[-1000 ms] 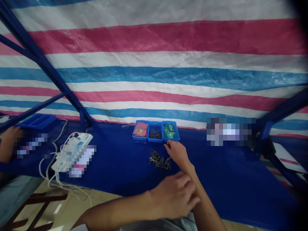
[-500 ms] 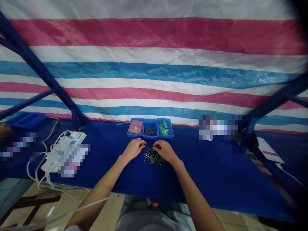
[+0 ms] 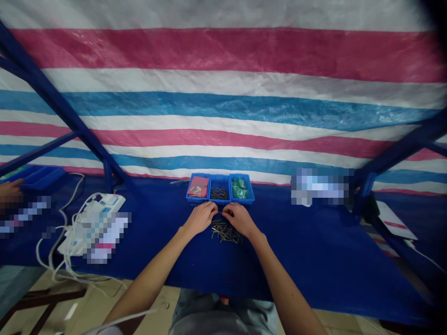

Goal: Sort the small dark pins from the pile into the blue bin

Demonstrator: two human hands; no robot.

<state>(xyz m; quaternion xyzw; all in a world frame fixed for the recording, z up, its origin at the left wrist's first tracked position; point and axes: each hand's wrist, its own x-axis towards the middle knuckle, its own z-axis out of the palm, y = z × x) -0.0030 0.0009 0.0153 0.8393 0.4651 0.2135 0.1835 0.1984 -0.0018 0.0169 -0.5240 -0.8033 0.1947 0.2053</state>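
A loose pile of thin metal pins (image 3: pixel 226 231) lies on the blue table (image 3: pixel 307 251). My left hand (image 3: pixel 200 217) and my right hand (image 3: pixel 239 218) hover just behind the pile, fingertips pinched and facing each other. A single thin pin seems to bridge the two pinches, though it is too small to be sure. Behind the hands stand three small blue bins: one with red packets (image 3: pixel 198 186), one with dark pins (image 3: pixel 220 192), one with green parts (image 3: pixel 240 188).
A white power strip with coiled cables (image 3: pixel 99 218) sits at the left of the table. Another person's hand (image 3: pixel 10 190) rests by a blue tray (image 3: pixel 40 177) at far left. Blue frame bars rise on both sides. A striped tarp hangs behind.
My left hand came up from near my lap to the pile, and my right hand drew back to meet it. Both hands now pinch close together above the pins.
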